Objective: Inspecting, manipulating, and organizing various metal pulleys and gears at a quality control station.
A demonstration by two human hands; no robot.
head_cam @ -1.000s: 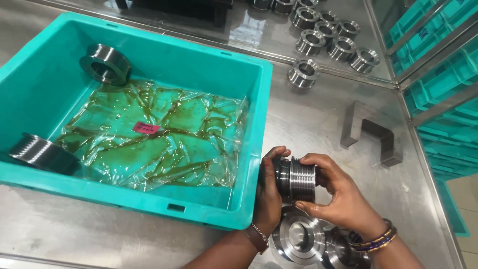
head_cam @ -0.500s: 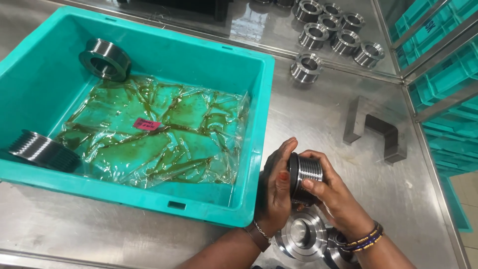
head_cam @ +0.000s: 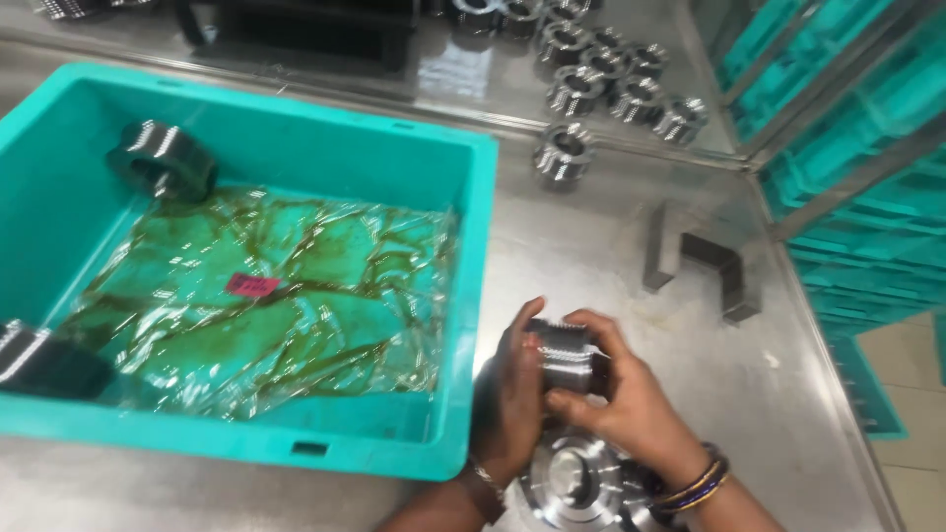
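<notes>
I see my left hand (head_cam: 514, 394) and right hand (head_cam: 631, 404) both curled closed around a ribbed metal cylinder (head_cam: 564, 357), held between them just above the steel desk (head_cam: 591, 256), right beside the teal bin (head_cam: 463, 296) and over a round metal flange (head_cam: 576, 485).

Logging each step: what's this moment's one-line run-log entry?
left hand: holds ribbed metal part | right hand: same part | below: metal disc | left: teal bin

Steel worktable (head_cam: 749, 394) glaring under overhead light, teal crates (head_cam: 867, 212) stacked at right, perhaps pale floor (head_cam: 902, 369) beyond
</notes>
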